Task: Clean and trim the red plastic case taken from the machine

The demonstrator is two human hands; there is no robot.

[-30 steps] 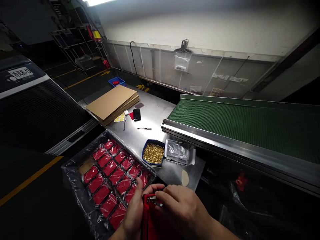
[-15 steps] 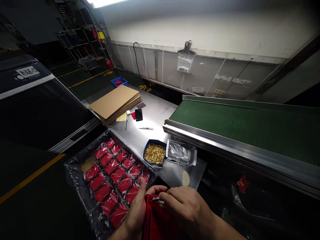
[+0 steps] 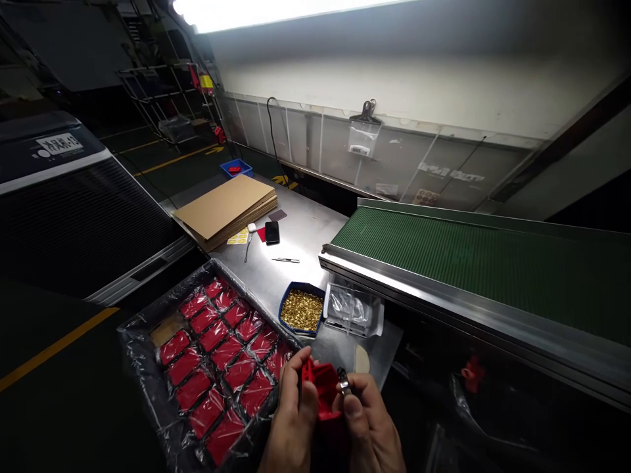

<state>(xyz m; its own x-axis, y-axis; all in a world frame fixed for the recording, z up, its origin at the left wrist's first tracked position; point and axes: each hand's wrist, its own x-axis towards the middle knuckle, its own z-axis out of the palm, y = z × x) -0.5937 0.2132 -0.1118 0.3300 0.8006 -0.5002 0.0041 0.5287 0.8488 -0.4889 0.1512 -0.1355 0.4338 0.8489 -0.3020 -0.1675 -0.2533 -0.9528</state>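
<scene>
A red pouch (image 3: 325, 387) is between my hands at the bottom of the view, its mouth spread apart. My left hand (image 3: 294, 414) is closed on its left side, thumb on the near face and fingers behind. On the opposite side my right hand (image 3: 367, 417) pinches the edge, where a small shiny metal part (image 3: 344, 382) shows at the thumb and fingertips. Whether that part is fixed to the pouch I cannot tell. The pouch's lower part is dark and partly hidden by the hands.
Left of my hands stands a plastic-lined box (image 3: 148, 381) with rows of wrapped red items (image 3: 227, 351). A blue tray (image 3: 302, 332) holds small gold pieces. Behind lie tweezers (image 3: 285, 260), a black flat item (image 3: 272, 232) and stacked cardboard (image 3: 224, 205). A green conveyor (image 3: 444, 263) runs right.
The pouch's mouth has been pulled wider. My right hand has turned and moved from lying across the top edge to pinching its right side, thumb now showing.
</scene>
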